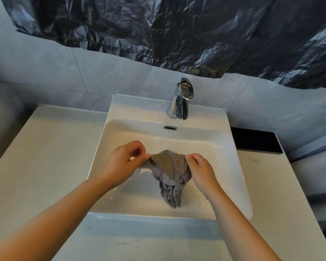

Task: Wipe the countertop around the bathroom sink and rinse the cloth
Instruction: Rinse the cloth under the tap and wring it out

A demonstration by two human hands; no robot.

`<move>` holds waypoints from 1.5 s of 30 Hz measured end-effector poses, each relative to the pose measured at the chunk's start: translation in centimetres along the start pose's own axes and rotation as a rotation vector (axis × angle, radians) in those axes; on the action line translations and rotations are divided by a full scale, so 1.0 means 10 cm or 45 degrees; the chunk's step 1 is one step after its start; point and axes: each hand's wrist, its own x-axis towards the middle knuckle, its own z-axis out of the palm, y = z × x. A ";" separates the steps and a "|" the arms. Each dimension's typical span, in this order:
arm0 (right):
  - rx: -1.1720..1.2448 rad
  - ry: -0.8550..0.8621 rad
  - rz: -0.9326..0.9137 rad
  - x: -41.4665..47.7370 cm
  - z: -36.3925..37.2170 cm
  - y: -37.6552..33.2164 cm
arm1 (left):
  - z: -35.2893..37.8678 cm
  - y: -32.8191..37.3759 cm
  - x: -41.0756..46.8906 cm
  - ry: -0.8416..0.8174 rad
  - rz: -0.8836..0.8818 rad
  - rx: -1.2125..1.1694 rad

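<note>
The grey cloth [169,172] hangs over the basin of the sink [139,127], held up by its top edge between both hands. The left hand [123,161] pinches one corner between thumb and fingertips, its grip pressed together on the fabric. The right hand [199,170] pinches the other end of the same edge in the same way. Between the two grips the upper edge is pulled into a short span. Below it the cloth droops in a dark, bunched, wet-looking tail whose tip seems to reach the basin floor near the front wall. The drain is mostly hidden behind the cloth.

No stream of water shows under the faucet [180,102], though a few droplets glint on the basin floor.

With the cloth over the basin rather than on the worktop [51,147], the task looks to be in its rinsing part. Faint marks show on the worktop at the left and along the front edge, so it cannot be told whether the wiping is complete. What likely remains is running water through the cloth, or wringing it out if it is already rinsed.

A crumpled black plastic sheet [158,25] covers the wall above, and a dark flat slab [256,140] lies just right of the sink.
</note>
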 end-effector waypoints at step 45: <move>-0.724 -0.299 -0.503 0.01 -0.67 -0.64 | -0.04 0.09 -0.08 0.032 -0.074 0.136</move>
